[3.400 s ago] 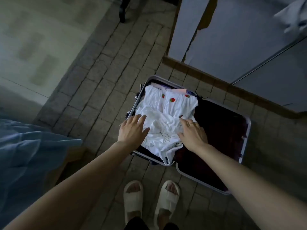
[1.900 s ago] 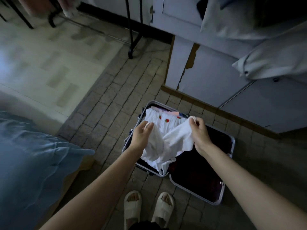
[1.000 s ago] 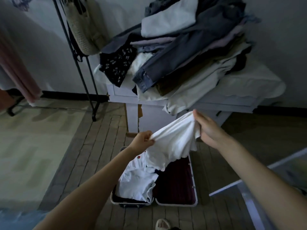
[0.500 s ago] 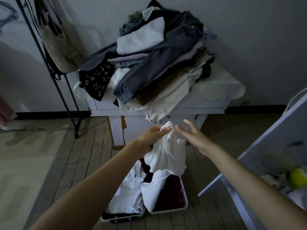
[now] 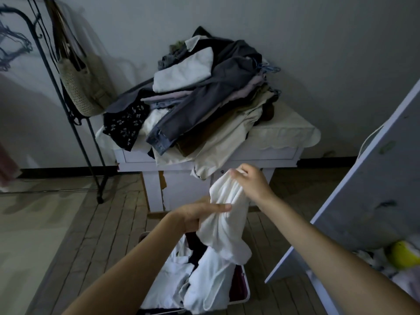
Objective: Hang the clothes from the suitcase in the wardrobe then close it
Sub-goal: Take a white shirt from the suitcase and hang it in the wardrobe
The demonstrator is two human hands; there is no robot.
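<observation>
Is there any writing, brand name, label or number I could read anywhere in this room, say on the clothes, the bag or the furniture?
None: no readable text shows anywhere.
The black cloth with small pale figures in the pile carries a print, not letters.
The dark marks on the pale open door at the right are smudges, too blurred to read as words.
The woven beige bag and the white garment held in both hands show no label.

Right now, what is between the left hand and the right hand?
In the head view, the white garment spans between them: the right hand pinches its top and the left hand holds it lower down.
</observation>
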